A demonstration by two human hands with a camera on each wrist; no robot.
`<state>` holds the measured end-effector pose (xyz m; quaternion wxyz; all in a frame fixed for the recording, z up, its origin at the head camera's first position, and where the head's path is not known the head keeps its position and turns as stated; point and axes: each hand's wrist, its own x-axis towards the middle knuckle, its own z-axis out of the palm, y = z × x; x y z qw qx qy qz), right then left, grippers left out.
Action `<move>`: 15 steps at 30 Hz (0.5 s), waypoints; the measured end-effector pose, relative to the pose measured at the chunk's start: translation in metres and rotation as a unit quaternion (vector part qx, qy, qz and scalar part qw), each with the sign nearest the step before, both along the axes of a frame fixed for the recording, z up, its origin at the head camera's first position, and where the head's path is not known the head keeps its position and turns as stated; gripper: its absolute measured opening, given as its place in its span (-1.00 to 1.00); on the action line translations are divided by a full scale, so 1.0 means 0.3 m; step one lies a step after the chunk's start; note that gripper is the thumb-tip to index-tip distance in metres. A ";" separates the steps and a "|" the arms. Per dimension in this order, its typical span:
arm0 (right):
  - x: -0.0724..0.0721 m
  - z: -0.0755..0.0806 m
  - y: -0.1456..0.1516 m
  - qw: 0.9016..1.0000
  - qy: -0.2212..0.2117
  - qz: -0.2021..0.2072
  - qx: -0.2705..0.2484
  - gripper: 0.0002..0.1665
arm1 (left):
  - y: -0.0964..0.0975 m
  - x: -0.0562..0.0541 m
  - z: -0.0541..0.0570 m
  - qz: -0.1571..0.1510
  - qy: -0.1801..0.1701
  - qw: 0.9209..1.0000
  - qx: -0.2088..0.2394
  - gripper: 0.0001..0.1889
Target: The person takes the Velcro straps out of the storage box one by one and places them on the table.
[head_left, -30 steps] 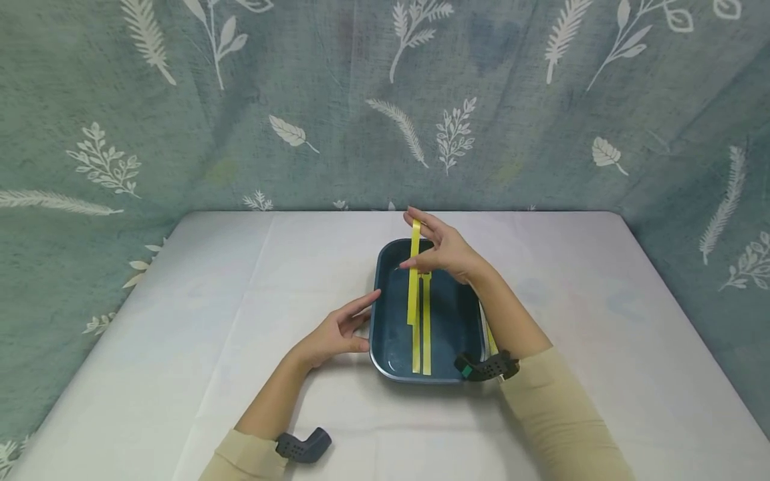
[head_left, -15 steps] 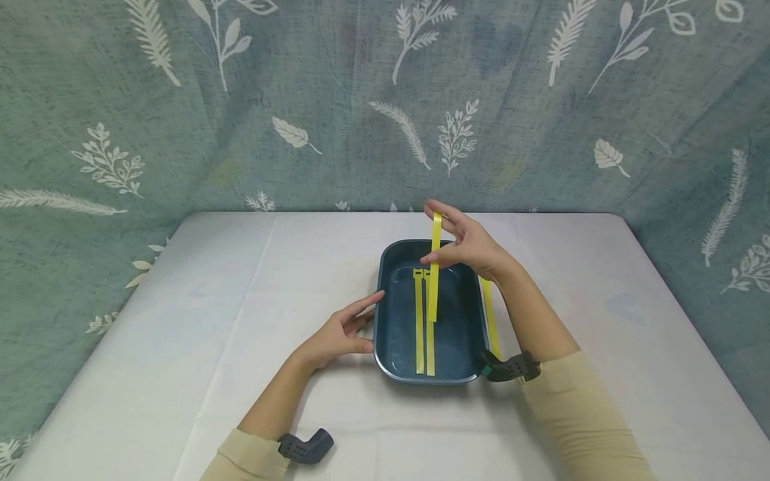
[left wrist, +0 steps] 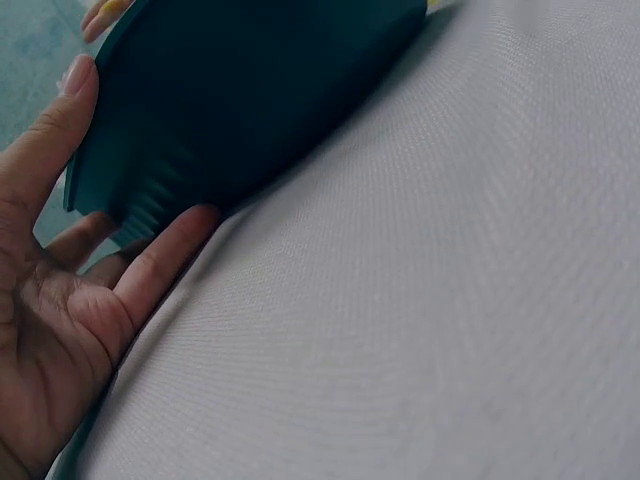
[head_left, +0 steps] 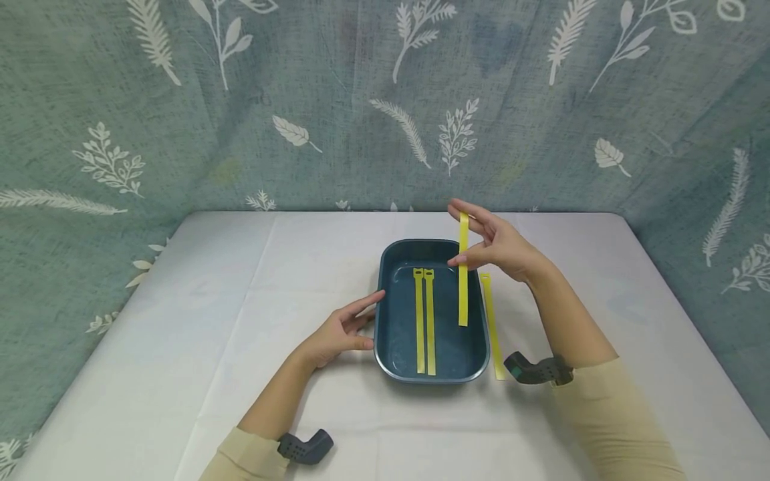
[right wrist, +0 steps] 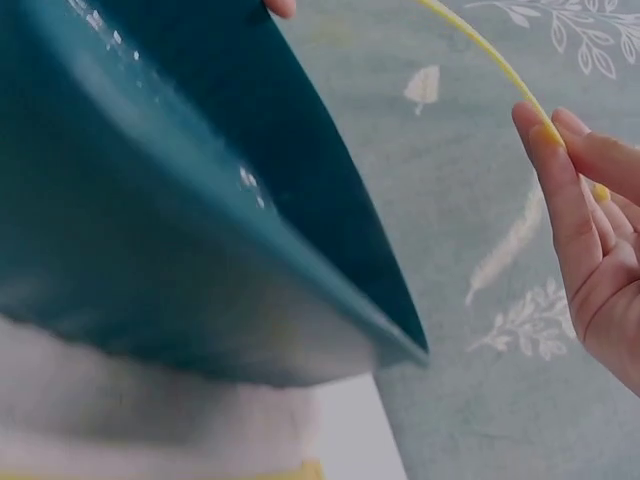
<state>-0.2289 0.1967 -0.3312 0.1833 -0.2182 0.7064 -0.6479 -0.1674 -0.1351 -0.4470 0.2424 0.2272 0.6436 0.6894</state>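
Observation:
My right hand [head_left: 506, 248] pinches a yellow cable strap [head_left: 463, 297] between thumb and fingers. The strap hangs upright over the right side of a dark blue tray [head_left: 398, 334], and its thin edge [right wrist: 488, 48] curves up from the fingertips in the right wrist view. Inside the tray, two slotted yellow straps lie side by side, one on the left [head_left: 420, 327] and one on the right [head_left: 430, 327]. On the tray's left side rests my left hand [head_left: 337, 335], fingers extended. The left wrist view has its fingertips against the tray's outer wall [left wrist: 250, 100].
Another yellow strap [head_left: 494, 331] lies on the white tablecloth [head_left: 289, 267], just right of the tray. A leaf-patterned green-grey curtain [head_left: 337, 100] hangs behind the table. Dark wrist devices, on the left [head_left: 305, 447] and right [head_left: 538, 369], sit by the sleeves.
My right hand has carried the strap rightward from above the two lying straps to the tray's right side. The strap on the tablecloth now shows fully. The left hand stays on the tray.

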 end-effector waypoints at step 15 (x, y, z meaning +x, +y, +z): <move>0.074 -0.043 0.123 0.998 -0.004 -0.037 0.054 0.10 | -0.003 -0.001 -0.005 0.000 -0.005 1.000 0.000 -0.03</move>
